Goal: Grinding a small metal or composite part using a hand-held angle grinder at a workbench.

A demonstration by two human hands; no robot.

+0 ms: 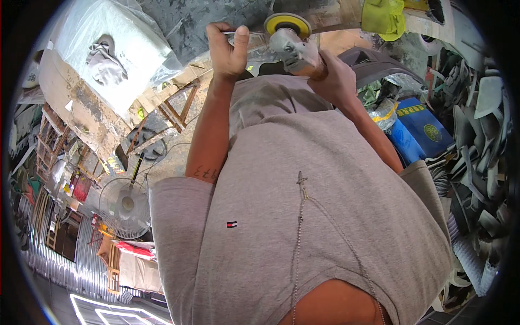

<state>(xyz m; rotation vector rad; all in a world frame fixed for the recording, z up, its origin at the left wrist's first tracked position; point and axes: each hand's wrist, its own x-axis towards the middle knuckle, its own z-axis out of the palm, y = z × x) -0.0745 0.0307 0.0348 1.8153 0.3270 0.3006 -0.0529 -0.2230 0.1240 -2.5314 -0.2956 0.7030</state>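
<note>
My right hand grips the body of an angle grinder, which points away from me. At its far end is a round disc with a yellow face and a dark rim. To its left, my left hand is closed with the thumb raised, pinching the edge of a thin, pale piece. What this piece is and how far it reaches cannot be made out. The disc and my left hand are apart. Beyond both hands lies a dark grey, blotched surface.
A plastic-covered table at the far left bears a crumpled grey cloth. A standing fan is at left. A yellow-green cloth lies far right, with a blue box and piled grey pieces nearer.
</note>
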